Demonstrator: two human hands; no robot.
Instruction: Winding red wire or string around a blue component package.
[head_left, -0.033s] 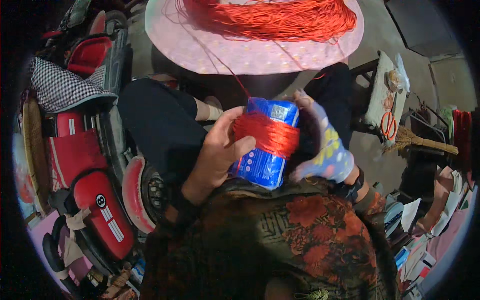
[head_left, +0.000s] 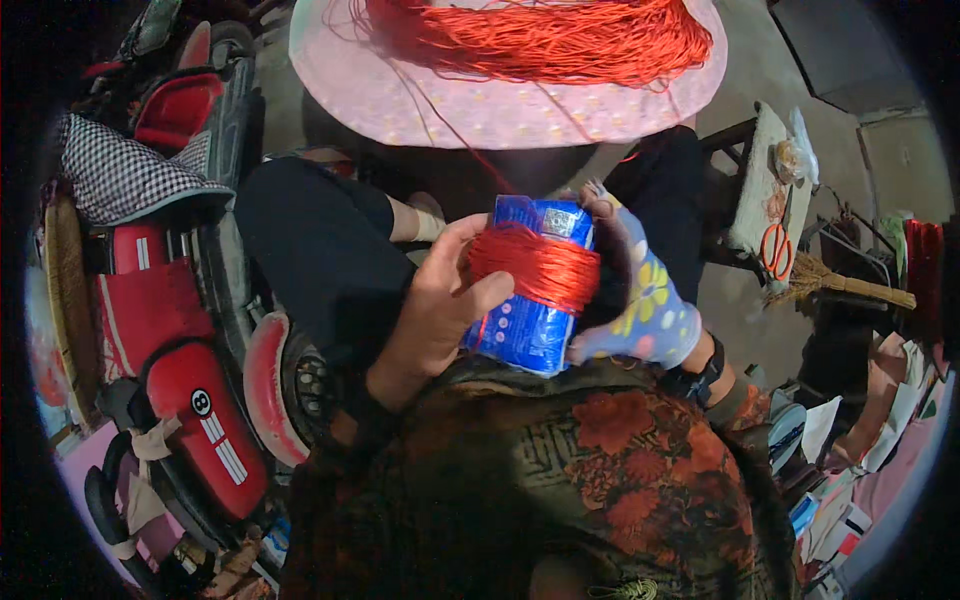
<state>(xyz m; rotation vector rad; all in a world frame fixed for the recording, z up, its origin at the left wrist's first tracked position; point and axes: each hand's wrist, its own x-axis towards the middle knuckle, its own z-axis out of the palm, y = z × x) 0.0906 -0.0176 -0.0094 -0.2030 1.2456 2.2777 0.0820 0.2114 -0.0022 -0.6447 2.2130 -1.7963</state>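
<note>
A blue plastic-wrapped packet (head_left: 530, 335) is held up in front of my lap, with a thick band of red cord (head_left: 540, 268) wound round its middle. My bare left hand (head_left: 447, 300) grips it from the left, thumb lying over the wound cord. At the packet's right side, my right hand (head_left: 645, 300) wears a flowered glove with bare fingertips. Its fingers reach the upper right corner and its thumb the lower right corner, with a gap at the palm. A single strand runs from the packet up toward a large loose hank of red cord (head_left: 560, 42).
The hank lies on a round pink-covered surface (head_left: 480, 120) beyond my knees. To the right are a bench (head_left: 750, 215) with orange-handled scissors (head_left: 777, 250) and a straw broom (head_left: 850, 285). A red ride-on vehicle (head_left: 205, 430) stands close on the left.
My right hand, blurred before, now shows sharply and sits slightly nearer the packet. The strand toward the hank has shifted and hangs at a different slant. My left hand keeps its grip.
</note>
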